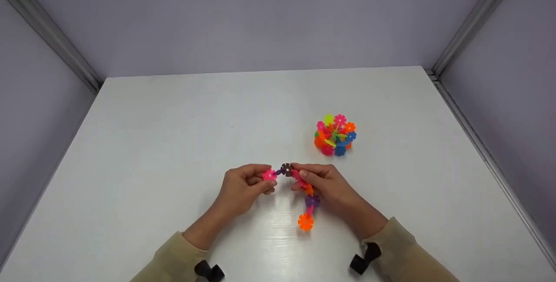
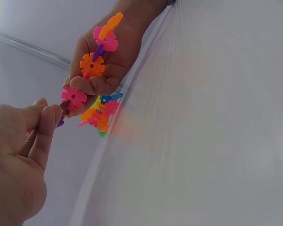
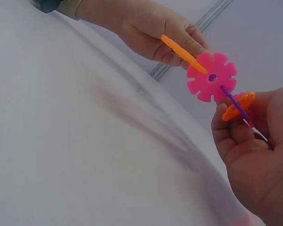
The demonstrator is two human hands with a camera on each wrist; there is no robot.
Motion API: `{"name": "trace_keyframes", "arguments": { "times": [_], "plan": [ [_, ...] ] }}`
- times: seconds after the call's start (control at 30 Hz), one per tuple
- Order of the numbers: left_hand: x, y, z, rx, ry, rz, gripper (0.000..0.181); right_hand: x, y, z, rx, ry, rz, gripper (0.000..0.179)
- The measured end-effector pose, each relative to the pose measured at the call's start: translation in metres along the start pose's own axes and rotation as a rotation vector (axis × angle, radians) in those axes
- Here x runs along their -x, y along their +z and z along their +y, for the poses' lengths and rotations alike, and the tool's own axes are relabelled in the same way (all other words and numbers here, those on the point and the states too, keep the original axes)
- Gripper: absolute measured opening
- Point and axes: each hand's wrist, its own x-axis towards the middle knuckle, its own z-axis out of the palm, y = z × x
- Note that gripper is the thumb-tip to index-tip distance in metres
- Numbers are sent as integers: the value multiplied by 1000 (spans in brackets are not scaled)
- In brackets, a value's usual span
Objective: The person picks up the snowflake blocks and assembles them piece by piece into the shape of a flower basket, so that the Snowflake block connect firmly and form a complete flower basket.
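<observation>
A chain of notched plastic snowflake discs (image 1: 305, 222) in pink, purple, brown and orange stretches between both hands. At its left end, the thumb and fingers of my left hand (image 1: 243, 188) pinch a pink disc (image 1: 269, 174). A brown disc (image 1: 286, 169) shows in the gap between the hands. My right hand (image 1: 328, 184) grips the pink discs beside it with thumb and fingers. The rest of the chain hangs from that hand, ending in an orange disc. In the right wrist view, a large pink disc (image 3: 212, 89) of this chain overlaps the left fingertips.
A ball-shaped cluster of joined snowflake discs (image 1: 334, 136) in several bright colours sits on the white table (image 1: 173, 121), beyond the right hand. Pale panels (image 1: 269, 21) enclose the table at the back and both sides. Black wrist mounts (image 1: 365, 259) sit on the sleeves.
</observation>
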Motion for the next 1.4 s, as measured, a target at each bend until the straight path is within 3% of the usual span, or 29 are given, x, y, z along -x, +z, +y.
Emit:
{"name": "trace_keyframes", "arguments": {
  "times": [0.2, 0.5, 0.77, 0.9, 1.13, 1.4],
  "plan": [
    [-1, 1, -4, 17, -23, 13, 42, -2, 1, 0, -30, -33, 8, 39],
    [-3, 3, -4, 59, 15, 81, 40, -3, 0, 0, -45, -38, 43, 44],
    [-4, 1, -6, 110, 29, 186, 39, -4, -1, 2, -190, 10, 49, 41],
    [-6, -1, -7, 120, 33, 202, 40, -4, -2, 1, -242, -5, 51, 36],
    [-5, -4, -7, 14, 75, 179, 43, -4, 2, -2, -273, -27, 110, 35],
    [-4, -6, -6, -66, 23, 178, 54, -3, 3, -8, -263, -28, 150, 34]
  ]
}}
